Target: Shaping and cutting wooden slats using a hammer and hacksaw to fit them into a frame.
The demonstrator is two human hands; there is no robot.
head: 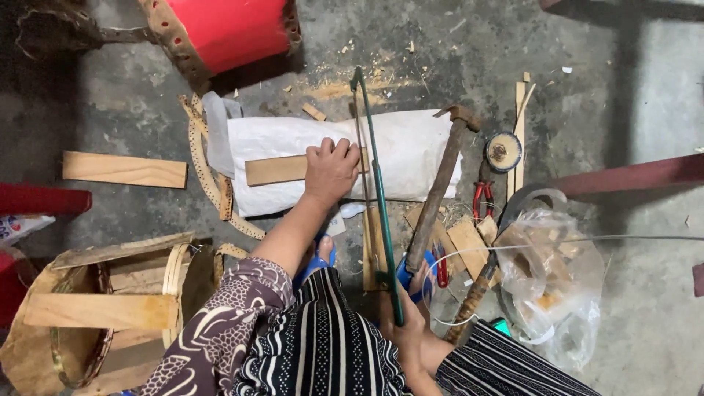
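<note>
Our left hand (331,169) presses flat wooden strip (282,169) onto white woven sack (411,147); right hand (411,334) clamped on green-framed bow saw (378,183); bare concrete floor (132,117) left of it.

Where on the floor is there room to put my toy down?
Bare concrete lies at the far right beyond the clear plastic bag, and on the left between the loose plank and the red drum. It is crowded around the hammer, pliers and wood offcuts, and by the white sack.
</note>
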